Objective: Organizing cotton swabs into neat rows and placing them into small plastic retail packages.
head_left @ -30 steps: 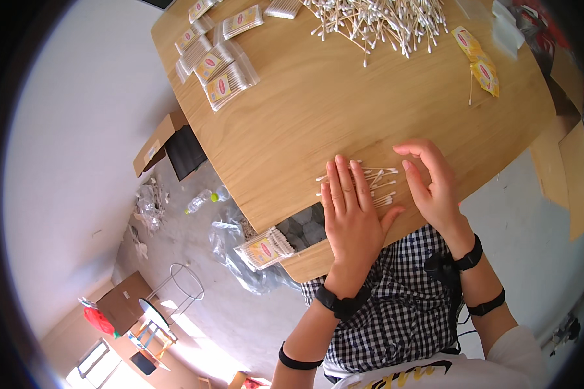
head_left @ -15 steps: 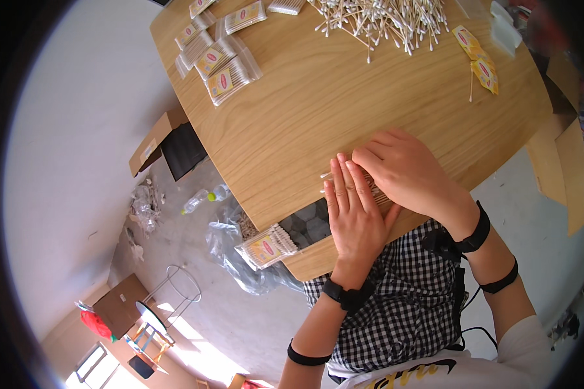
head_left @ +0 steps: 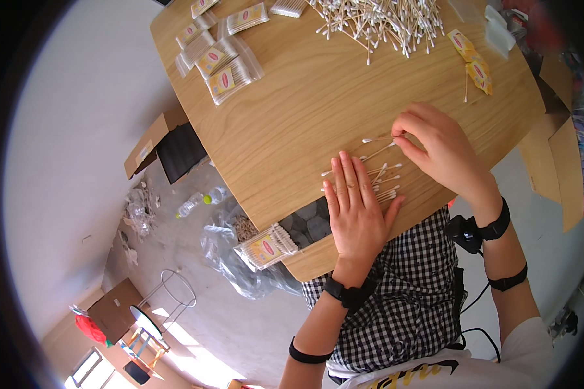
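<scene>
My left hand (head_left: 358,211) lies flat over a small group of cotton swabs (head_left: 384,181) near the table's front edge, fingers stretched forward and thumb apart. White tips stick out on both sides of it; the middles of some sticks are hidden underneath. To the right and a little farther off, my right hand (head_left: 438,146) is closed in a pinch, thumb against forefinger, on the end of one cotton swab (head_left: 377,140). That swab points left, just above the tabletop or touching it; I cannot tell which. Another swab slants between the two hands.
A big heap of cotton swabs (head_left: 386,23) covers the table's far side. Filled clear packs (head_left: 230,81) lie at far left, yellow cards (head_left: 472,61) at far right. One pack (head_left: 266,247) rests at the front left corner, beside an open drawer (head_left: 308,223).
My right hand has moved right and slightly away from my left hand, uncovering the swabs, and now pinches one. My left hand stays in place.
</scene>
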Available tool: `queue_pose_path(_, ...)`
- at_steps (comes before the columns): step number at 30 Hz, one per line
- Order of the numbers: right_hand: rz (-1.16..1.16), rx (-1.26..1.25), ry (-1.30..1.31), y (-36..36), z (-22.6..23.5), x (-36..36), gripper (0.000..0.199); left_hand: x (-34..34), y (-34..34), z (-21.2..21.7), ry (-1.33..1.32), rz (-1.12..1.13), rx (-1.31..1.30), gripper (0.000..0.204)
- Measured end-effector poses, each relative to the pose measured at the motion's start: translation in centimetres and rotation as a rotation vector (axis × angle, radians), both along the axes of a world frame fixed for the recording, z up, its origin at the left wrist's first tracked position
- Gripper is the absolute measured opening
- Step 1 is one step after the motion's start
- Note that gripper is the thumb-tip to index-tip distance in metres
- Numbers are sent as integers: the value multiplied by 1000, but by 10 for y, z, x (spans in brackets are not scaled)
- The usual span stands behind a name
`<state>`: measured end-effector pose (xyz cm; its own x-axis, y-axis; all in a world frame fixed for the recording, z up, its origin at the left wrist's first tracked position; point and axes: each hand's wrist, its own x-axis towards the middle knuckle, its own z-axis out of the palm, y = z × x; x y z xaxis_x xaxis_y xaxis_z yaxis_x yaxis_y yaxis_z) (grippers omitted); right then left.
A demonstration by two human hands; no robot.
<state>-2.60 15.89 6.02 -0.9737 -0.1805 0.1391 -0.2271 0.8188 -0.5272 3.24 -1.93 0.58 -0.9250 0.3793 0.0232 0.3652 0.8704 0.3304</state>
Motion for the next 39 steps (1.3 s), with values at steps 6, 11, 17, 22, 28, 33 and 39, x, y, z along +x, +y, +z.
queue_pose_path(6, 237, 91, -14, -42, -19, -20, 15, 1, 0, -3, -4, -7, -7, 94)
queue_pose_path(11, 219, 240, -171, -34, -15, -31, 13, 1, 2, -2, -6, -13, -28, 93)
queue_pose_path(17, 36, 385, -82, 27, -13, -20, 8, 2, 1, -2, -12, 8, -23, 94)
queue_pose_path(22, -201, 295, -263, 81, 15, 37, 8, 3, 2, -2, 6, -5, -10, 96)
queue_pose_path(28, -578, 114, -631, 134, 20, 139, 10, 3, -6, 6, 33, 8, -8, 97)
queue_pose_path(33, -688, 146, -747, 154, -17, 175, 14, 9, -12, 11, 29, -2, -56, 93)
queue_pose_path(39, -549, -78, -736, 117, 28, 136, 25, 9, -39, 22, 60, 18, 49, 76)
